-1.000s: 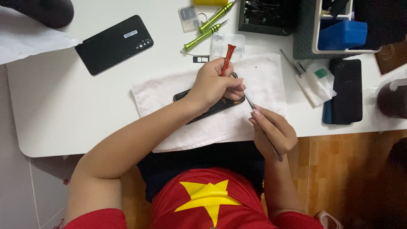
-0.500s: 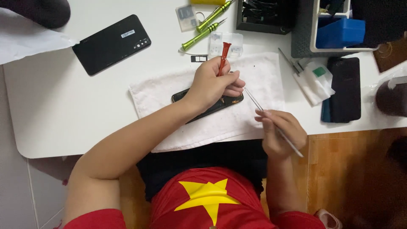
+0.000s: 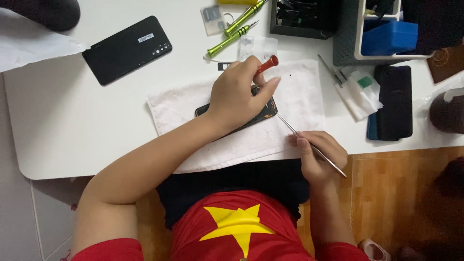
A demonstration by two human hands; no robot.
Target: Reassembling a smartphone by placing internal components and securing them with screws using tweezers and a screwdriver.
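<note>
Opened phone lying on white cloth, mid-repair. Left hand pressing it down, fingers clamped on red-handled screwdriver. Right hand beside cloth's edge, pinching tweezers. Back cover not yet refitted.

White table, rounded corner; wooden floor right; pale wall or cabinet, perhaps, left.

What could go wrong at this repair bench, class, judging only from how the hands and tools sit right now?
1. The left hand has the red-handled screwdriver over the opened dark phone; a slip might scratch its insides.
2. The right hand keeps the thin metal tweezers near the white table's edge; they could drop.
3. Tiny dark specks on the white cloth, perhaps screws, could roll off.
</note>
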